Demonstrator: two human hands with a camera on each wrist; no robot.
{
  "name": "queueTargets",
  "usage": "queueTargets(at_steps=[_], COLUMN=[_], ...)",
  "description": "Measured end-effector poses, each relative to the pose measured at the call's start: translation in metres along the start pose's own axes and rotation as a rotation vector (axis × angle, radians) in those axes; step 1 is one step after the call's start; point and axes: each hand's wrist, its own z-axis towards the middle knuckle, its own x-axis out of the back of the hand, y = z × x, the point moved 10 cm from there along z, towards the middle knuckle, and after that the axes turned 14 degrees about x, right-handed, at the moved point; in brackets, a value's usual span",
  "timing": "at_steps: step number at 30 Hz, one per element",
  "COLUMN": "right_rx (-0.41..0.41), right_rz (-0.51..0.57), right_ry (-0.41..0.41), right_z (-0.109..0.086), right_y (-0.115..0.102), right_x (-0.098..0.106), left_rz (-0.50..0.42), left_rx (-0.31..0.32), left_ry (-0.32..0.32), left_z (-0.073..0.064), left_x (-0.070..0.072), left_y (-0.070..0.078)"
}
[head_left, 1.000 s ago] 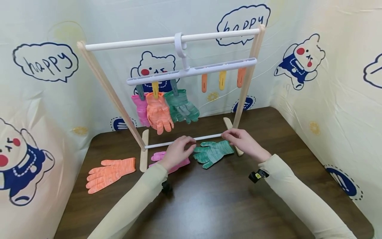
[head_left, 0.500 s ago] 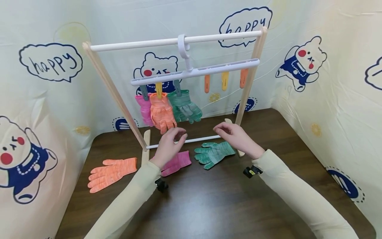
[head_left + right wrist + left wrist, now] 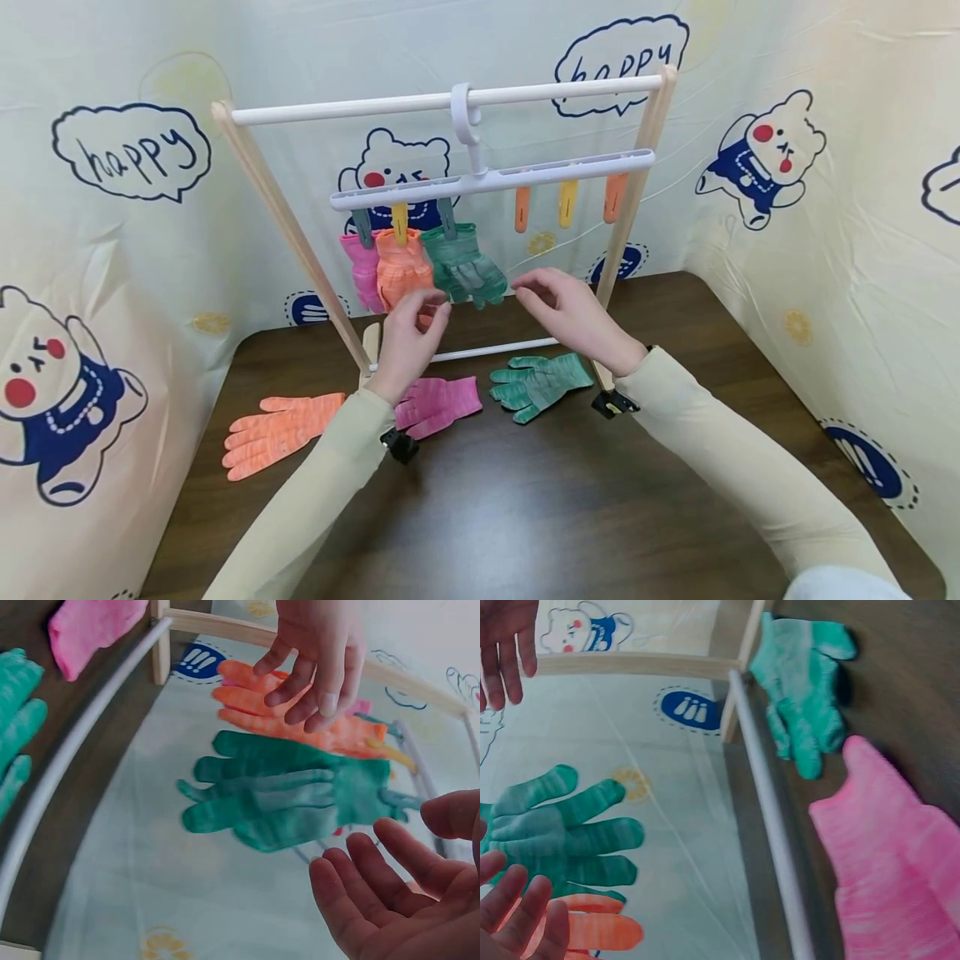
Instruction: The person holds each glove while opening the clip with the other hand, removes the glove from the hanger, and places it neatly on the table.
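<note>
My left hand (image 3: 408,346), fingers loosely bent, is in front of the hanging orange glove (image 3: 399,262) and holds nothing. To the right of the hanging green glove (image 3: 467,262) is my right hand (image 3: 573,317), its fingers spread and nothing in them. In the right wrist view that green glove (image 3: 285,791) hangs close to my fingertips, apart from them. A pink glove (image 3: 362,271) hangs farthest left. Clothespins, among them a yellow clothespin (image 3: 400,223), hold these gloves on a white hanger (image 3: 495,179).
On the table (image 3: 480,517) lie an orange glove (image 3: 281,433), a pink glove (image 3: 442,406) and a green glove (image 3: 540,385). The hanger hooks on the white top bar (image 3: 345,108) of a wooden rack. Bare clothespins, one of them yellow (image 3: 567,204), hang right.
Both hands have risen from near the gloves on the table to the height of the hanging gloves. The left has also gone left, and the right slightly left. The gloves keep their places.
</note>
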Motion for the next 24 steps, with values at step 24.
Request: queueTargets(at_steps=[24], right_rx=[0.169], right_rz=[-0.124], right_ry=[0.127], right_z=[0.077], right_y=[-0.063], right_x=[-0.004], left_rz=[-0.111], left_rx=[0.077], left_ry=[0.113], left_z=[0.028], left_x=[0.026], left_y=[0.012])
